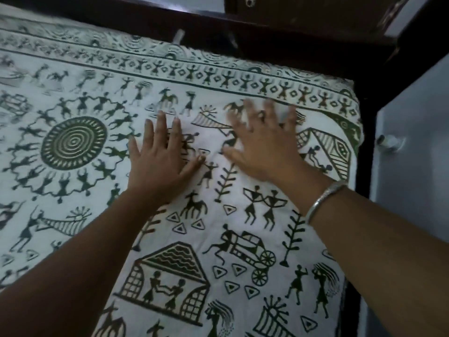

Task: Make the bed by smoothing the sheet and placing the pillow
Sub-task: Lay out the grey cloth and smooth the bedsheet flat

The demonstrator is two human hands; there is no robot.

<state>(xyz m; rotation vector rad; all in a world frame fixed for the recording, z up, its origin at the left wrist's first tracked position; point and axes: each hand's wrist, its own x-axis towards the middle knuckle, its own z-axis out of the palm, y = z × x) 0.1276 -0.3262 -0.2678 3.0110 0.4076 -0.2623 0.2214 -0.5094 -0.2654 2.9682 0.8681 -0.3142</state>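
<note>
Grip: none taken. Left hand [158,156] and right hand [263,144] lie flat with fingers spread, pressing the sheet [218,215]; the right hand is at 3 o'clock of the left.
Sheet: figure-printed, covers the mattress. Probably thin, light and soft, and creases easily; work it with the palms or pinch it at the hem.
Bed frame [291,47]: dark, at 12 o'clock.
Cupboard door [413,117]: at 3 o'clock.
Bangle [323,200]: on the right wrist.
Pillow: not in view.
Writing: none legible.

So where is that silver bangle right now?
In the head view, the silver bangle circles the right wrist, behind the right hand lying flat on the printed sheet.
</note>
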